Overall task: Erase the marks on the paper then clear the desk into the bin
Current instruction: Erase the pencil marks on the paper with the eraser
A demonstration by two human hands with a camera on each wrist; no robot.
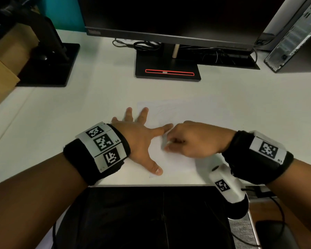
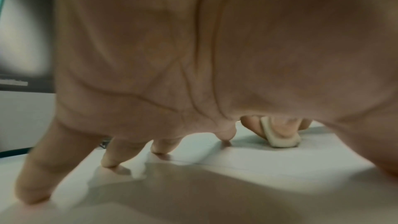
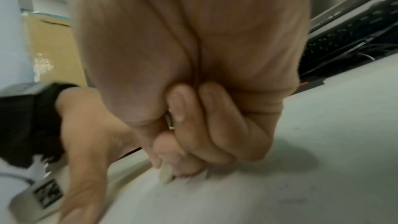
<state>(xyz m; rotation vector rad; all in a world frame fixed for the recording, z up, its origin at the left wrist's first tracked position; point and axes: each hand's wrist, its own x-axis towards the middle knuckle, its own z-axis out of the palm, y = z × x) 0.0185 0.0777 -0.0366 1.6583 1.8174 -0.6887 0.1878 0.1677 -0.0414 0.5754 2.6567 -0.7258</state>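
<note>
A white sheet of paper [image 1: 178, 159] lies on the white desk near its front edge, with faint pencil marks [image 1: 162, 114] on its far part. My left hand [image 1: 140, 137] is spread flat, fingers straight, pressing the sheet's left side down. Just to its right, my right hand [image 1: 187, 141] is curled and pinches a small off-white eraser [image 1: 166, 143] against the paper. The left wrist view has the eraser [image 2: 282, 138] standing on the paper [image 2: 237, 159] under fingertips. In the right wrist view the eraser [image 3: 165, 174] touches the sheet [image 3: 280, 193].
A black monitor with its stand [image 1: 167, 71] sits at the back centre, cables behind it. A second black stand [image 1: 48, 65] and cardboard boxes [image 1: 5, 65] are at the left, a computer case [image 1: 294, 35] at the right. The desk's front edge [image 1: 151, 185] runs below my wrists.
</note>
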